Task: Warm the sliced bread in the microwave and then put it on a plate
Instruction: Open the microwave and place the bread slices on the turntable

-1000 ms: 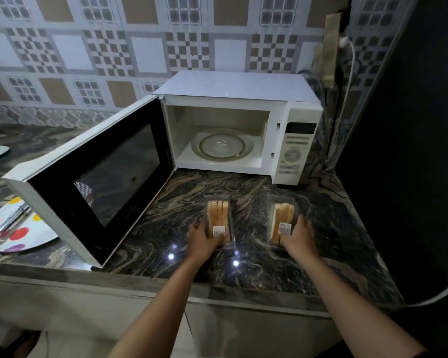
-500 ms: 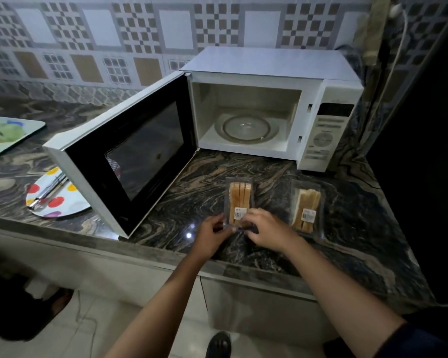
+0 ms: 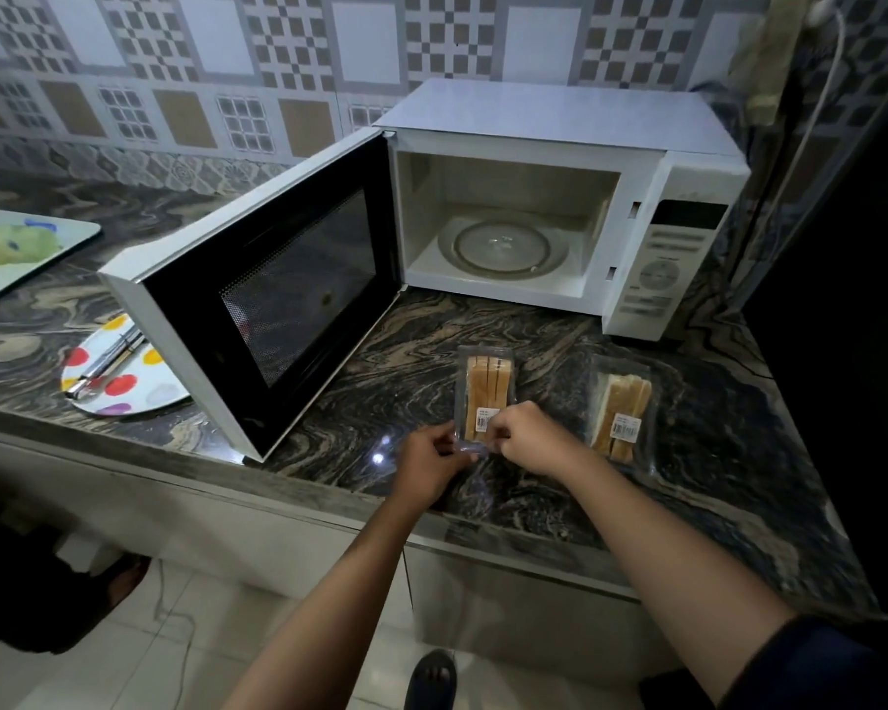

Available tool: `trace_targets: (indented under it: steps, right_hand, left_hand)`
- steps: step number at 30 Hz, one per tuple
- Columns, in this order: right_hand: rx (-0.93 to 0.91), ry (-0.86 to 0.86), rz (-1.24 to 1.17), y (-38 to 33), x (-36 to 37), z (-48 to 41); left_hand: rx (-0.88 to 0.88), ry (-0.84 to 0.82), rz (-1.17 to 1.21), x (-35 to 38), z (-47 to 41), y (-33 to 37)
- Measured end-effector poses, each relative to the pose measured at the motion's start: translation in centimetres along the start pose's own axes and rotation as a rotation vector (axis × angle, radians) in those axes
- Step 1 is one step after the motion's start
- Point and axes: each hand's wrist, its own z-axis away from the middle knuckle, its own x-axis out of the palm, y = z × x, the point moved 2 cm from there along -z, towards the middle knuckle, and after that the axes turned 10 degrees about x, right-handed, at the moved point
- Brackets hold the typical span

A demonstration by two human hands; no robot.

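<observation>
Left hand (image 3: 428, 466) and right hand (image 3: 526, 439): both pinching near edge of clear plastic packet of sliced bread (image 3: 484, 392) lying on dark marbled countertop (image 3: 396, 381) | second clear bread packet (image 3: 620, 411): right, apart | polka-dot plate (image 3: 124, 389): left, bearing metal tongs (image 3: 104, 365) | white microwave (image 3: 549, 207): behind, door (image 3: 262, 294) open, glass turntable (image 3: 503, 247) bare.

Both hands pinch the near end of a clear bread packet (image 3: 484, 392) near the counter's (image 3: 483, 504) front edge: left hand (image 3: 428, 466), right hand (image 3: 529, 437). A second packet (image 3: 620, 409) lies toward the right edge, before the open microwave (image 3: 560, 197).
</observation>
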Motion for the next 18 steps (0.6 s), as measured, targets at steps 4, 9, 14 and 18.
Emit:
trace_targets:
  steps: [4,9,14,18]
  right_hand:
    - [0.003,-0.019,0.034,-0.8,-0.7,-0.1]
    - [-0.079,0.006,-0.03,-2.6,-3.9,0.1]
    - [-0.152,0.226,-0.063,-3.1,-7.4,0.2]
    - [-0.18,0.642,0.003,-3.8,-8.7,0.8]
  left_hand:
    - [-0.157,0.101,-0.014,0.4,-0.4,0.7]
    - [-0.249,0.208,0.019,0.5,-0.9,0.4]
    - [-0.29,0.222,0.016,0.4,-1.2,0.2]
    - [-0.338,0.226,0.02,0.3,-1.6,0.4]
